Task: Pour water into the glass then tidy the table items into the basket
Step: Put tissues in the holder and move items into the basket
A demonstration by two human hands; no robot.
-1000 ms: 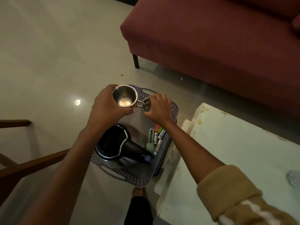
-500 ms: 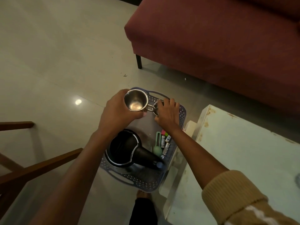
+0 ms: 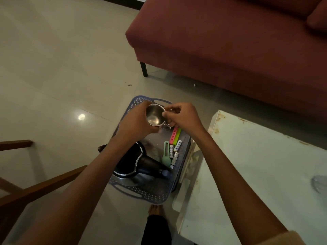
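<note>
Gripping small steel cup (image 3: 153, 117) in left hand (image 3: 135, 122), pinching its rim with right hand (image 3: 184, 117) — above far end of perforated blue basket (image 3: 155, 197).

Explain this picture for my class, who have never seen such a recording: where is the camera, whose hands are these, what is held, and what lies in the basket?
No machine here: a person wears one camera on the head, looking down at their own hands. The left hand grips a steel cup over the basket, which stands on the floor beside a white table. The right hand pinches the cup at its handle side. Inside the basket lie a black kettle, a green tool, pink and green sticks and small white cylinders, perhaps batteries.
</note>
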